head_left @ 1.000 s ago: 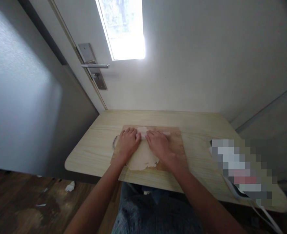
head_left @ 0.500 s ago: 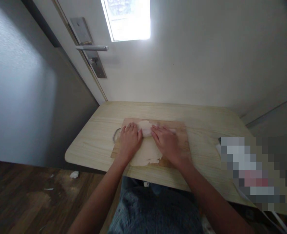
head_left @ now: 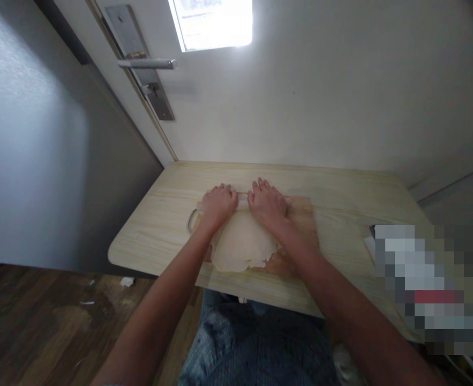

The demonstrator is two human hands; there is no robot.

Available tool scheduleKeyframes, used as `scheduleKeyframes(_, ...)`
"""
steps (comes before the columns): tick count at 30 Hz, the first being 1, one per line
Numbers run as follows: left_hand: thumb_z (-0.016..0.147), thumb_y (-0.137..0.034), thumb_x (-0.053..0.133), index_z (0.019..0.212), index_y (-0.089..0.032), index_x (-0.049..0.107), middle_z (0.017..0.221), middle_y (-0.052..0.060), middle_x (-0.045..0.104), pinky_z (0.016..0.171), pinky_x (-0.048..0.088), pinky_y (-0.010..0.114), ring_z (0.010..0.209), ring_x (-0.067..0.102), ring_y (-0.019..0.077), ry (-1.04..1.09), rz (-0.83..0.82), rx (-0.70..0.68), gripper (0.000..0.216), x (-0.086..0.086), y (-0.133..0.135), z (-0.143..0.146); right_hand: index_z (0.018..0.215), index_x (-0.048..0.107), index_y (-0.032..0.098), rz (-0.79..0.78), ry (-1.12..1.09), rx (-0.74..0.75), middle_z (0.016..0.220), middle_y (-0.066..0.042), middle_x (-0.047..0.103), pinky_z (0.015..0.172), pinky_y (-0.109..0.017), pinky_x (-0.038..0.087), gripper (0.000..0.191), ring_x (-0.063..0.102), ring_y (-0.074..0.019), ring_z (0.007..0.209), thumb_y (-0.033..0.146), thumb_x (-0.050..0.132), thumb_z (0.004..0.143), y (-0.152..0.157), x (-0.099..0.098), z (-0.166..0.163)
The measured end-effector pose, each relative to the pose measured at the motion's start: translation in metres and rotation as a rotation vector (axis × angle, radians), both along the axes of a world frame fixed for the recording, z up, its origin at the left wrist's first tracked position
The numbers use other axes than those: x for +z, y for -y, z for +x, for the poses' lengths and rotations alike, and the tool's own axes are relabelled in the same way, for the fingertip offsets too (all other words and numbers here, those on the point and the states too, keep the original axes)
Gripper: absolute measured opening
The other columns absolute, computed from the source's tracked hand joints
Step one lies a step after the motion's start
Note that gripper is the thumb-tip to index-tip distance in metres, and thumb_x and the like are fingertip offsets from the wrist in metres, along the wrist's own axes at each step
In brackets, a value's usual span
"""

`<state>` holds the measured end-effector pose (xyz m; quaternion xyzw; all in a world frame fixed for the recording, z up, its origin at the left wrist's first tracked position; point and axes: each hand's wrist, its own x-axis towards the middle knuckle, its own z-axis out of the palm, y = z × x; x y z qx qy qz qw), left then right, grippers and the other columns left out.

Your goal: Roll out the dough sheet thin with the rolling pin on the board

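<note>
A thin sheet of pale dough (head_left: 244, 241) with a ragged near edge lies on a wooden cutting board (head_left: 306, 230). Across its far part runs a light-coloured rolling pin (head_left: 242, 203), visible mainly in the gap between my hands. My left hand (head_left: 220, 203) is curled over the pin's left part. On its right part presses my right hand (head_left: 268, 202), the fingers reaching over towards the far side. Both hands hide most of the pin. A metal ring handle (head_left: 191, 221) sticks out at the board's left side.
The board rests on a pale wooden table (head_left: 348, 214) against a white door with a metal handle (head_left: 148, 64). A blurred-out item (head_left: 421, 273) lies at the table's right end. Scraps of white litter (head_left: 127, 281) are on the brown floor at left.
Both hands have pushed the rolling pin away from me, to the board's far edge. More of the dough sheet now shows in front of them. The view has shifted slightly.
</note>
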<state>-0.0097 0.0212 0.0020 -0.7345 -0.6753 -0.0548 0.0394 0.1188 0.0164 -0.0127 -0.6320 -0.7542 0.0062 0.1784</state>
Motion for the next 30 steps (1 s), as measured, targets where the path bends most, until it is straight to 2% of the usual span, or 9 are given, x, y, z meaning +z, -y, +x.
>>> scheduleKeyframes(6, 0.085, -0.03, 0.028, 0.096, -0.014, 0.061, 0.1, 0.012, 0.063, 0.074, 0.045, 0.034, 0.094, 0.057, 0.0241, 0.03, -0.018, 0.044, 0.038, 0.001, -0.01, -0.002, 0.123, 0.047, 0.004, -0.001, 0.006, -0.024, 0.133, -0.018, 0.042, 0.096, -0.04, 0.032, 0.047, 0.039, -0.0252, 0.122, 0.028, 0.029, 0.086, -0.01, 0.001, -0.001)
scheduleKeyframes(13, 0.087, -0.029, 0.024, 0.093, -0.013, 0.062, 0.099, 0.012, 0.063, 0.077, 0.042, 0.036, 0.093, 0.057, 0.0244, 0.008, 0.047, -0.001, 0.041, 0.0, 0.004, -0.001, 0.117, 0.053, 0.006, 0.044, 0.064, -0.012, 0.129, -0.017, 0.047, 0.097, -0.04, 0.03, 0.044, 0.041, -0.0241, 0.121, 0.025, 0.027, 0.087, 0.006, -0.001, -0.001)
scheduleKeyframes(16, 0.088, -0.028, 0.024, 0.093, -0.012, 0.062, 0.1, 0.013, 0.062, 0.083, 0.039, 0.037, 0.095, 0.055, 0.0234, 0.005, 0.059, -0.027, 0.042, 0.003, 0.019, -0.001, 0.108, 0.06, 0.007, 0.068, 0.078, -0.001, 0.127, -0.015, 0.05, 0.098, -0.04, 0.028, 0.044, 0.043, -0.0236, 0.119, 0.024, 0.025, 0.088, 0.019, -0.001, 0.0)
scheduleKeyframes(19, 0.089, -0.029, 0.024, 0.096, -0.013, 0.06, 0.105, 0.013, 0.06, 0.09, 0.035, 0.038, 0.101, 0.052, 0.0233, 0.026, 0.104, -0.075, 0.04, 0.005, 0.037, -0.001, 0.108, 0.059, 0.008, 0.099, 0.093, 0.031, 0.121, -0.013, 0.056, 0.099, -0.04, 0.028, 0.042, 0.045, -0.0237, 0.116, 0.025, 0.026, 0.089, 0.035, 0.0, 0.002)
scheduleKeyframes(25, 0.09, -0.031, 0.025, 0.117, -0.015, 0.05, 0.117, 0.009, 0.056, 0.101, 0.022, 0.044, 0.109, 0.047, 0.0247, 0.07, 0.213, -0.043, 0.04, -0.011, 0.08, -0.002, 0.102, 0.06, 0.012, 0.087, 0.065, 0.091, 0.106, -0.012, 0.063, 0.095, -0.038, 0.032, 0.035, 0.053, -0.0219, 0.1, 0.025, 0.03, 0.089, 0.075, 0.005, 0.006)
scheduleKeyframes(30, 0.089, -0.038, 0.028, 0.117, -0.014, 0.048, 0.117, 0.013, 0.054, 0.102, 0.021, 0.049, 0.113, 0.043, 0.0282, 0.069, 0.193, -0.062, 0.042, -0.016, 0.121, -0.005, 0.118, 0.052, 0.009, 0.111, -0.013, 0.149, 0.119, -0.011, 0.056, 0.1, -0.041, 0.027, 0.039, 0.045, -0.0231, 0.113, 0.026, 0.032, 0.089, 0.116, 0.003, 0.011)
